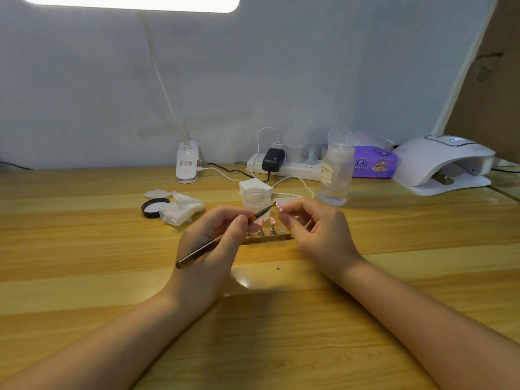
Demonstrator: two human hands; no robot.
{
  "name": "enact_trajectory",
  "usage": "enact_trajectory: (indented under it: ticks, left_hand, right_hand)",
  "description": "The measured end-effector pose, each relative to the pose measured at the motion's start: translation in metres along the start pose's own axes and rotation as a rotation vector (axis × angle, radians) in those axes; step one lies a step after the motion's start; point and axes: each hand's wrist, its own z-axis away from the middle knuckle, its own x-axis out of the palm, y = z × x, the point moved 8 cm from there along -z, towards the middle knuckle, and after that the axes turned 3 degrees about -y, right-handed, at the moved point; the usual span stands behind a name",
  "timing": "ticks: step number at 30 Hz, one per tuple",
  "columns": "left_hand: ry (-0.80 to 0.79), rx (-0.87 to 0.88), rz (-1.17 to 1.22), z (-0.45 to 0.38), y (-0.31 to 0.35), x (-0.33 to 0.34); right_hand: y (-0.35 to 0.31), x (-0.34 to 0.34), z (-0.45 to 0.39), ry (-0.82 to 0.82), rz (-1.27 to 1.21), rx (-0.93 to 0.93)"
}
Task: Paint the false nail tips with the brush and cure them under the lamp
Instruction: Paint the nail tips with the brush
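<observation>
Over a glossy pine-grain table (84,249), a left hand (213,249) pinches a slim dark brush (222,237), its bristle end meeting a pink oval nail tip (279,207) gripped between the right hand (315,232) fingertips. Two more tips (266,220) stand on a wooden holder (281,236); the domed white curing lamp (444,164) sits far right.

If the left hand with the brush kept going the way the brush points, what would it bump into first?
Probably the pink nail tip pinched in the right hand. The brush in the left hand points up-right, its tip almost touching it, though depth is hard to judge.
</observation>
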Motion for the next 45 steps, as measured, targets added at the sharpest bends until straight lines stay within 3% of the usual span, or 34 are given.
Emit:
enact_trajectory:
  ticks: [10,18,26,36,45]
  left_hand:
    - [-0.024,-0.020,0.073,0.001,0.001,0.000]
    - [0.006,0.000,-0.063,-0.001,0.006,-0.002]
    - [-0.019,-0.014,-0.018,0.002,0.005,-0.001]
    - [-0.017,0.088,-0.278,-0.001,0.013,0.002]
    - [-0.037,0.098,-0.301,0.000,0.015,0.003]
  right_hand:
    - [0.002,-0.002,0.000,0.010,0.010,0.007]
    - [0.000,-0.002,-0.001,0.019,0.068,-0.006]
    - [-0.002,-0.004,-0.001,0.033,0.100,-0.025]
    - [-0.004,-0.004,-0.001,0.037,0.123,-0.053]
    - [-0.002,-0.007,0.000,0.069,0.174,-0.048]
